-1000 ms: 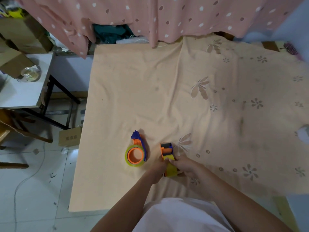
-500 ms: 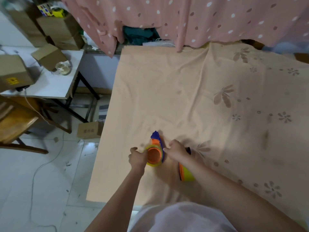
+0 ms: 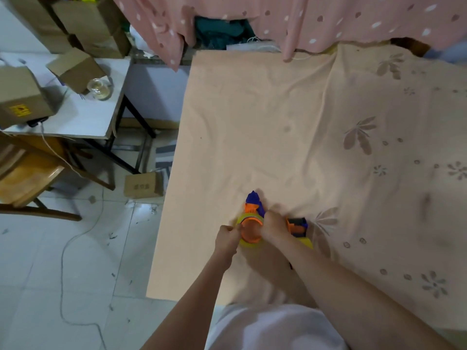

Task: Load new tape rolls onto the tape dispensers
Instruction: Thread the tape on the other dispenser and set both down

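An orange and blue tape dispenser [image 3: 253, 207] with a yellowish tape roll [image 3: 244, 219] around its orange hub lies near the front left of the cloth-covered table [image 3: 278, 127]. My left hand [image 3: 226, 234] grips the roll's left edge. My right hand [image 3: 274, 224] is closed over the dispenser's right side. A second orange, blue and yellow dispenser [image 3: 298, 229] lies on the cloth just right of my right hand, partly hidden by my forearm.
The table's left edge drops to a tiled floor with a small cardboard box [image 3: 141, 185] and a cable. A white side table [image 3: 75, 114] with boxes and a glass jar [image 3: 99, 89] stands at left. A pink dotted curtain [image 3: 303, 18] hangs behind.
Both hands left the second dispenser, which now lies on the cloth, and moved left onto the dispenser with the tape roll. The view has shifted left.
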Available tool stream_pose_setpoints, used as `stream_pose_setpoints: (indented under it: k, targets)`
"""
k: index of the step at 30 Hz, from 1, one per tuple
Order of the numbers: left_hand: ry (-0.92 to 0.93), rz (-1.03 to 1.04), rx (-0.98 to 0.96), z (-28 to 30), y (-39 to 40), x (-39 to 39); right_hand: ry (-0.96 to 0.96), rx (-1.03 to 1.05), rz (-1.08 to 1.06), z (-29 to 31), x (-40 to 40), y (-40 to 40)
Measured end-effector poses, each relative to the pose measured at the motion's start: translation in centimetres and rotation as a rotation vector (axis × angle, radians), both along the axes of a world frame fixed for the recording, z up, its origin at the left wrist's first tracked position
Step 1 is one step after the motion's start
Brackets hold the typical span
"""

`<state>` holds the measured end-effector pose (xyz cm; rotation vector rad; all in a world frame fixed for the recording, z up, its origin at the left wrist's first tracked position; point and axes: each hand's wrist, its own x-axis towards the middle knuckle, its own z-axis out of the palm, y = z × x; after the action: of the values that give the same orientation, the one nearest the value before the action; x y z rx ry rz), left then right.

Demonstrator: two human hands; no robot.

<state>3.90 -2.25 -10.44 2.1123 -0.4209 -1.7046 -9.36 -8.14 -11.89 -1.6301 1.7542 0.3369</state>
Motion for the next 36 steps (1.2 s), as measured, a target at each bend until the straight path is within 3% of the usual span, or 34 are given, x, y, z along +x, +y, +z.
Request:
stream_pose_setpoints:
  k: [3, 6, 11, 16, 19, 21, 23, 25, 28, 36]
  targets:
    - [0.188, -0.099, 0.037, 1.4, 0.2, 1.0, -0.151, -0.021, -0.153, 0.5, -0.9, -0.2]
    - [0.451, -0.146, -0.058, 2.4, 0.0, 1.7, -0.413, -0.042, -0.315, 2.8, -2.3, -0.9]
    - [0.683, -0.218, -0.227, 5.0, -1.6, -0.2, -0.745, 0.092, -0.330, 7.3, -5.4, -0.9]
    - [0.698, -0.171, -0.340, 7.9, -2.5, -3.6, -0.623, -0.039, -0.197, 12.1, -8.3, -0.6]
    - [0.637, -0.127, -0.398, 9.2, -2.5, -5.3, -0.317, -0.377, -0.096, 15.8, -9.6, -0.9]
    - [0.576, -0.118, -0.442, 9.7, -2.4, -6.1, -0.390, -0.495, -0.148, 18.0, -9.7, -0.5]
    - [0.526, -0.152, -0.485, 10.3, -2.5, -6.6, -0.520, -0.368, -0.145, 19.4, -9.3, -0.1]
    - [0.496, -0.200, -0.508, 10.6, -2.4, -7.1, -0.500, -0.259, -0.071, 19.7, -9.2, -0.2]
    - [0.462, -0.230, -0.527, 11.1, -2.1, -7.8, -0.396, -0.246, 0.035, 20.6, -9.5, -0.7]
    - [0.482, -0.208, -0.517, 11.3, -1.5, -8.9, -0.373, -0.257, 0.073, 21.4, -9.7, -0.7]
